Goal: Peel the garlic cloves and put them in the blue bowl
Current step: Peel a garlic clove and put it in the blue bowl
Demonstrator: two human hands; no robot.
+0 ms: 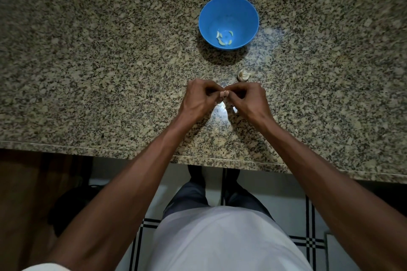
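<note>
A speckled granite counter (pixel 110 61), polished enough to throw back a pale glare near the hands, carries a round blue bowl (pixel 228 22) of smooth plastic-looking material. Inside it, on the bottom, lie about four small, curved, pale peeled cloves (pixel 224 38). Just nearer than the bowl and slightly to its right sits one partly broken garlic head (pixel 243 75), papery and off-white. Both forearms reach forward and meet over the counter, knuckles up and wrists bent inward. The left hand (pixel 201 99) and the right hand (pixel 247 100) have their fingers curled, and their fingertips come together on one small garlic clove (pixel 225 93), pinched between them; only a pinkish sliver of it shows. A pale scrap of skin (pixel 234 109) lies on the counter under the right hand. Below the counter edge a white shirt, dark trousers and a tiled floor with dark lines are visible.
</note>
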